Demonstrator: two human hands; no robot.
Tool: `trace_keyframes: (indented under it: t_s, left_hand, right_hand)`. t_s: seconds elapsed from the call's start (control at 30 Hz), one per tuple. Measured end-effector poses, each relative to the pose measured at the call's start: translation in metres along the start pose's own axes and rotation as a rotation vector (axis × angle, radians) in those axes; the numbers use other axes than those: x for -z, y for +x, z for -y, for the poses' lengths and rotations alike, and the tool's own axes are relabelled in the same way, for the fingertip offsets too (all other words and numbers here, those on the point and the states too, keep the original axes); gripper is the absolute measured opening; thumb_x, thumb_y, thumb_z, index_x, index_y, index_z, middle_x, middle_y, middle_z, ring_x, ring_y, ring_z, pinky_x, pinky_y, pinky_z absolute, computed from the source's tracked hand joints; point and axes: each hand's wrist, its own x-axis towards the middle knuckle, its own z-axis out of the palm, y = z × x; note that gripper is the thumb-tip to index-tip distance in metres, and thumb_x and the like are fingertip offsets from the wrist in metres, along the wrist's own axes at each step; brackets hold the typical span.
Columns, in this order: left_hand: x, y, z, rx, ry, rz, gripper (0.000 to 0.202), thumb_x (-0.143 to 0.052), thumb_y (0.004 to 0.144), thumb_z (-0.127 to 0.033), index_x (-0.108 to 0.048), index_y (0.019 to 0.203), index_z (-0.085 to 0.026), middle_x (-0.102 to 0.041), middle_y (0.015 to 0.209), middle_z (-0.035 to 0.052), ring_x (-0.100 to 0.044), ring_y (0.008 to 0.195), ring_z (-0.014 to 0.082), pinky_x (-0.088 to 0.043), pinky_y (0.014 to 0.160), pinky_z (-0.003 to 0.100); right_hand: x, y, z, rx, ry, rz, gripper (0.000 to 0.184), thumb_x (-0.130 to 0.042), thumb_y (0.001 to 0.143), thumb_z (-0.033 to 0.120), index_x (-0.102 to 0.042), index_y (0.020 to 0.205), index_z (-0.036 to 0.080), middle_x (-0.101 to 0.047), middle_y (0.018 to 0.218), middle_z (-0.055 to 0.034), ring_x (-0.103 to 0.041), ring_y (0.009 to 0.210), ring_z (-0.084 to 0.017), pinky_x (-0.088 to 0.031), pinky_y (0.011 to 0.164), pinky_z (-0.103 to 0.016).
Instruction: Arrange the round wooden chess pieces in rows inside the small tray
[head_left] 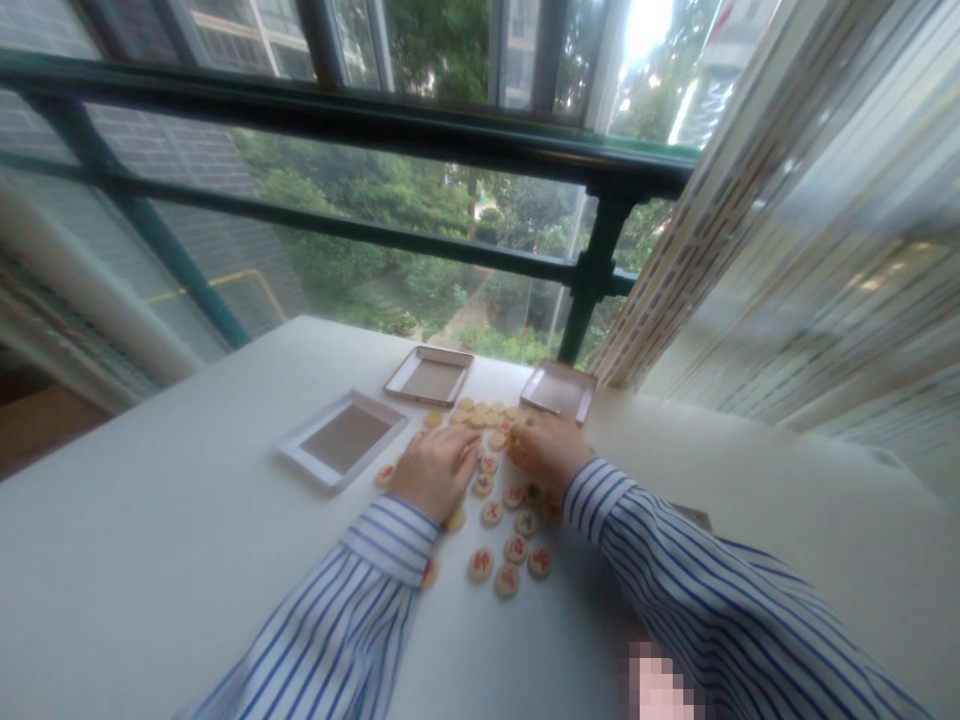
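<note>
Several round wooden chess pieces with red or dark characters lie scattered on a white table. My left hand rests palm down on the pieces at the left of the cluster, fingers stretched flat. My right hand lies on the pieces at the right, fingers curled over some of them; what they hold is hidden. Both arms wear blue-and-white striped sleeves.
Three shallow square trays stand beyond the pieces: one at the left, one at the middle back, one at the right back. A window with a dark green railing is behind the table; a curtain hangs at the right.
</note>
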Motion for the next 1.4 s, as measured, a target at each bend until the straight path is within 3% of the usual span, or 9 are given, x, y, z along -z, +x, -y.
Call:
trace_keyframes:
  t_s: [0.17, 0.3, 0.5, 0.67, 0.87, 1.03, 1.23, 1.4]
  left_hand:
    - [-0.002, -0.001, -0.001, 0.008, -0.013, 0.002, 0.025, -0.045, 0.082, -0.025, -0.062, 0.098, -0.017, -0.066, 0.100, 0.0077, -0.058, 0.094, 0.0222, -0.043, 0.084, 0.036]
    - [-0.002, -0.001, -0.001, 0.008, -0.020, 0.002, 0.026, -0.044, 0.082, -0.025, -0.062, 0.099, -0.017, -0.067, 0.100, 0.0076, -0.058, 0.094, 0.0219, -0.043, 0.085, 0.036]
    - [-0.002, 0.000, -0.002, 0.011, -0.020, 0.000, 0.026, -0.045, 0.082, -0.026, -0.062, 0.100, -0.017, -0.067, 0.100, 0.0076, -0.059, 0.095, 0.0218, -0.043, 0.085, 0.036]
    - [-0.002, 0.001, -0.002, 0.016, -0.039, -0.002, 0.026, -0.047, 0.080, -0.026, -0.062, 0.099, -0.016, -0.066, 0.101, 0.0083, -0.059, 0.095, 0.0225, -0.043, 0.085, 0.036]
    - [0.004, 0.002, -0.001, 0.043, -0.055, 0.006, 0.027, -0.048, 0.080, -0.028, -0.062, 0.099, -0.016, -0.067, 0.098, 0.0085, -0.059, 0.093, 0.0225, -0.045, 0.082, 0.035]
    - [0.009, 0.001, 0.004, 0.080, -0.061, -0.005, 0.029, -0.047, 0.080, -0.029, -0.062, 0.100, -0.016, -0.068, 0.096, 0.0077, -0.060, 0.091, 0.0212, -0.045, 0.080, 0.033]
    - [0.016, -0.001, 0.017, 0.135, -0.059, -0.039, 0.029, -0.048, 0.078, -0.033, -0.064, 0.097, -0.017, -0.068, 0.089, 0.0067, -0.062, 0.082, 0.0194, -0.047, 0.075, 0.030]
    - [0.025, -0.002, 0.023, 0.183, -0.050, -0.070, 0.031, -0.049, 0.077, -0.035, -0.064, 0.098, -0.017, -0.069, 0.088, 0.0057, -0.062, 0.080, 0.0189, -0.047, 0.073, 0.029]
  right_hand:
    - [-0.002, 0.001, 0.003, 0.004, 0.010, -0.017, 0.023, -0.040, 0.084, 0.025, -0.063, 0.085, 0.018, -0.065, 0.090, -0.0107, -0.058, 0.087, -0.022, -0.037, 0.078, -0.038]
    - [0.000, 0.001, -0.001, 0.005, 0.048, -0.017, 0.026, -0.040, 0.085, 0.027, -0.064, 0.080, 0.018, -0.066, 0.084, -0.0091, -0.059, 0.080, -0.020, -0.037, 0.074, -0.032]
    - [0.008, 0.002, -0.015, 0.005, 0.509, -0.027, 0.037, -0.040, 0.085, 0.039, -0.065, 0.071, 0.014, -0.059, 0.061, -0.0011, -0.049, 0.055, -0.010, -0.031, 0.051, -0.021]
    - [0.009, 0.002, -0.019, -0.041, 0.773, 0.035, 0.036, -0.041, 0.084, 0.037, -0.066, 0.077, 0.012, -0.057, 0.058, 0.0002, -0.046, 0.052, -0.009, -0.031, 0.049, -0.020]
    - [0.005, 0.003, -0.018, -0.013, 0.668, -0.022, 0.028, -0.040, 0.081, 0.023, -0.065, 0.074, 0.013, -0.059, 0.061, -0.0001, -0.048, 0.054, -0.009, -0.031, 0.050, -0.020]
    - [0.005, 0.001, -0.017, 0.011, 0.552, -0.068, 0.024, -0.045, 0.080, 0.028, -0.066, 0.082, 0.016, -0.062, 0.068, -0.0005, -0.050, 0.058, -0.010, -0.031, 0.052, -0.020]
    - [0.003, 0.003, -0.015, 0.070, 0.451, -0.022, 0.023, -0.046, 0.082, 0.030, -0.066, 0.083, 0.017, -0.063, 0.075, -0.0022, -0.052, 0.065, -0.011, -0.031, 0.057, -0.021]
    - [-0.002, 0.006, -0.015, 0.110, 0.320, 0.056, 0.026, -0.045, 0.083, 0.030, -0.063, 0.071, 0.016, -0.061, 0.066, -0.0018, -0.050, 0.061, -0.011, -0.029, 0.056, -0.021]
